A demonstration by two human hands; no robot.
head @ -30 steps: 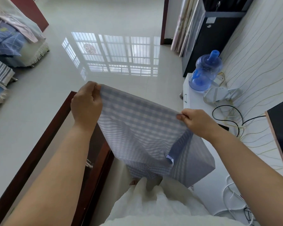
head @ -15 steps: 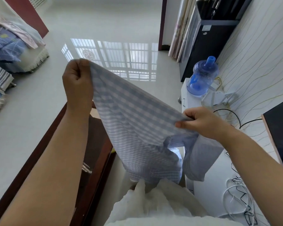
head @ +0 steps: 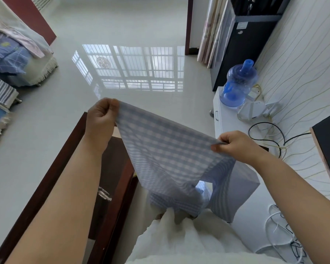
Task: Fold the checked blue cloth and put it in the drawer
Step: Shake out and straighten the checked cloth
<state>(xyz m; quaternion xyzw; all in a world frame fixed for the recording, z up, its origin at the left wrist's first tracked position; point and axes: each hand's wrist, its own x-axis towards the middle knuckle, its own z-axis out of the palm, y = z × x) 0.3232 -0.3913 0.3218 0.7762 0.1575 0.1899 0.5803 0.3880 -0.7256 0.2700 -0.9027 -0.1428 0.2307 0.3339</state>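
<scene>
The checked blue cloth point(head: 168, 151) hangs in the air in front of me, stretched along its top edge between both hands. My left hand point(head: 101, 119) pinches the upper left corner. My right hand point(head: 234, 145) pinches the right end of that edge, lower than the left. The rest of the cloth droops in loose folds toward my white clothing. Below my left arm stands a dark brown wooden cabinet point(head: 111, 168) with a metal handle point(head: 104, 193); I cannot tell whether a drawer is open.
A white low cabinet point(head: 229, 126) along the right wall carries a blue water jug point(head: 238, 84), a white device and several cables. A black cabinet point(head: 242, 40) stands behind it. Bedding lies on furniture at the far left. Glossy tiled floor point(head: 46, 130) spreads ahead.
My left hand has come down from its raised position, so the cloth's top edge slopes less steeply. My right hand keeps its pinch and stays in about the same place.
</scene>
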